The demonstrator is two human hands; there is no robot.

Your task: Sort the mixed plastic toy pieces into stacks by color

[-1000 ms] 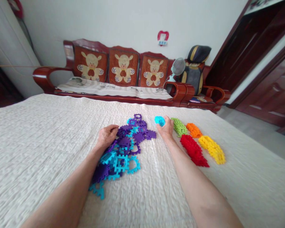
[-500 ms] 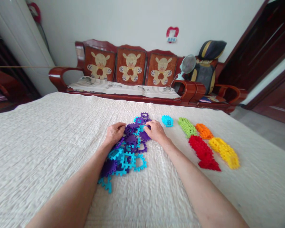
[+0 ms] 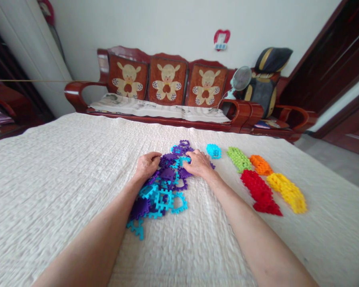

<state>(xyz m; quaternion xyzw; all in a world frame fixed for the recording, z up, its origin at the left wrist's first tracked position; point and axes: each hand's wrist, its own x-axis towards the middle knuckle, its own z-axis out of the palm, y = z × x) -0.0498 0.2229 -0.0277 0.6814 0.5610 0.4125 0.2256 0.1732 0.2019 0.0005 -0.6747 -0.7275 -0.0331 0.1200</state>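
Observation:
A pile of flat, notched plastic building pieces lies mid-table, mixing purple pieces (image 3: 168, 173) and light blue pieces (image 3: 164, 199). My left hand (image 3: 148, 165) is at the pile's left edge. Its thumb and index finger are pinched together against the purple pieces, and what lies between the tips is hidden. Over the pile's right side is my right hand (image 3: 199, 162), palm down, thumb and curved index finger apart above a light blue piece (image 3: 183, 160). A purple piece (image 3: 212, 165) pokes out on the far side of this hand, mostly covered by it.
Right of the pile sit a joined light blue cluster (image 3: 214, 151), a green one (image 3: 238, 159), an orange one (image 3: 261, 164), a red one (image 3: 259, 193) and a yellow one (image 3: 287, 192). A quilted cream cloth (image 3: 77, 171) covers the table. Behind stands a wooden sofa (image 3: 167, 113).
My right hand has shifted slightly right, its thumb and index finger now farther apart. A purple piece has come into sight beyond it. My left hand stays at the pile; the camera view shifted a little.

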